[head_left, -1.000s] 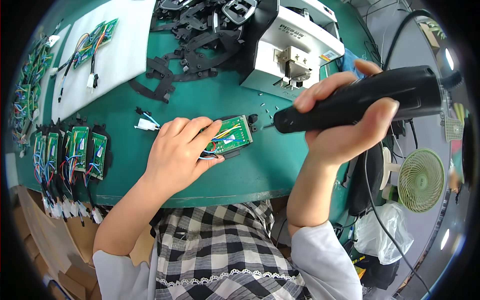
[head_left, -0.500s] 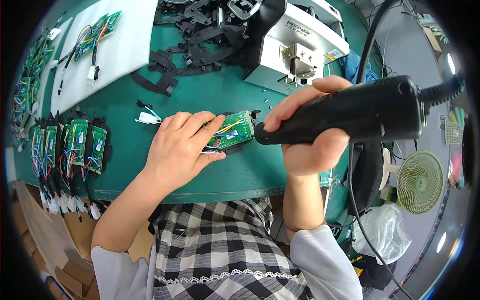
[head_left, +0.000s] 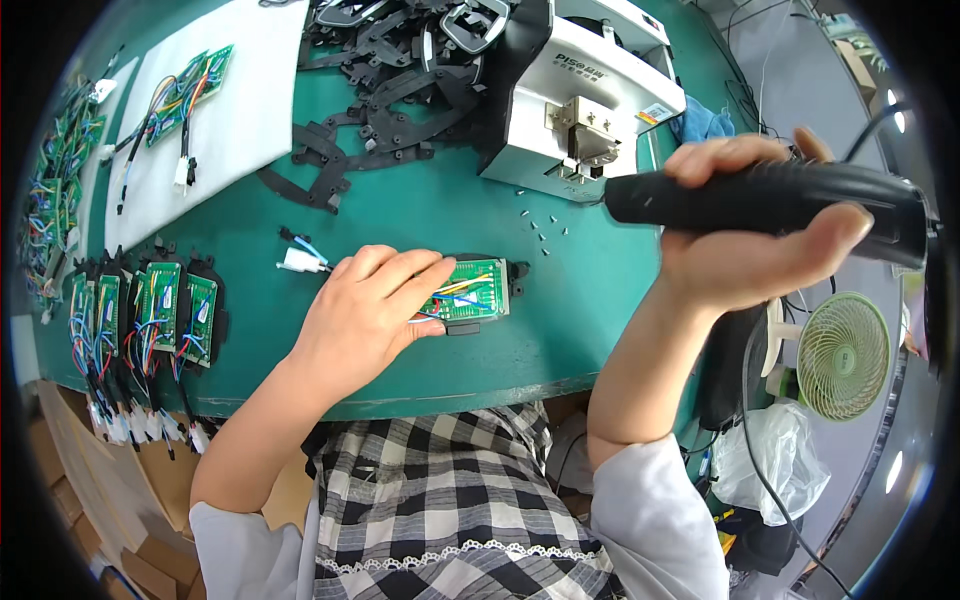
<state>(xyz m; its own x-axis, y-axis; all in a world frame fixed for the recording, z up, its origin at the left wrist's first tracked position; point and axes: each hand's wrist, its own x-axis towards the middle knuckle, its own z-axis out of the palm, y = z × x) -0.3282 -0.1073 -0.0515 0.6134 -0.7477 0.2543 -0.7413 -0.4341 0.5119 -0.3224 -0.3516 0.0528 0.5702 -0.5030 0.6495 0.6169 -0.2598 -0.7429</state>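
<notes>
— What are the hands gripping?

— The right hand (head_left: 760,250) is wrapped tight around a black electric screwdriver (head_left: 770,195) at the right of the frame, its tip pointing left toward the white screw feeder (head_left: 580,95) at top centre. The left hand (head_left: 365,315) presses flat, fingers spread, on a green circuit board (head_left: 475,292) at the centre of the green table (head_left: 400,215); it pins the board, not clasping it.

— What lies around the board?

— Loose screws (head_left: 540,228) are scattered just above and right of it, between board and feeder. A white connector (head_left: 300,262) on wires sits just left of the hand. Black plastic frames (head_left: 370,110) pile up at top centre.

— Anything holding other parts?

— A white sheet (head_left: 245,125) at upper left carries a wired board (head_left: 190,85). At lower left, a row of finished boards (head_left: 150,310) sits in black frames, wires hanging over the table edge. A small fan (head_left: 842,355) stands at lower right.
</notes>
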